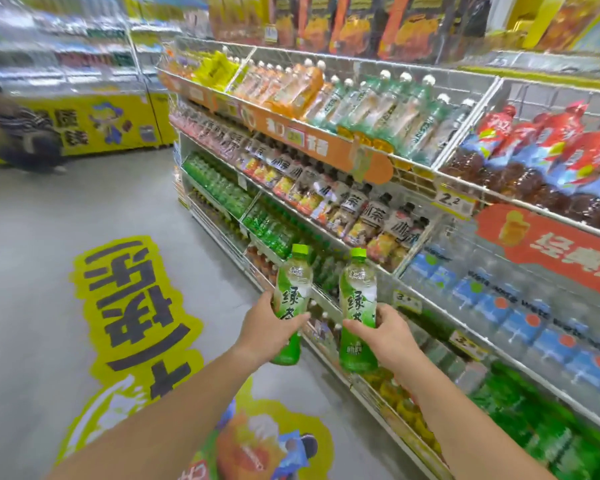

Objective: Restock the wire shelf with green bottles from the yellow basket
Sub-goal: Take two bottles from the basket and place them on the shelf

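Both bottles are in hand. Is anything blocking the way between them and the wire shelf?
Nothing visible does. The left hand holds one green bottle, the right hand a second green bottle, both in front of the wire shelf with open air between. The green row behind them looks full; a free slot can't be made out.

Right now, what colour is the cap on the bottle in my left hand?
Lime green cap, head view.

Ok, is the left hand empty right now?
No, the left hand grips a green bottle, and the right hand grips a second bottle.
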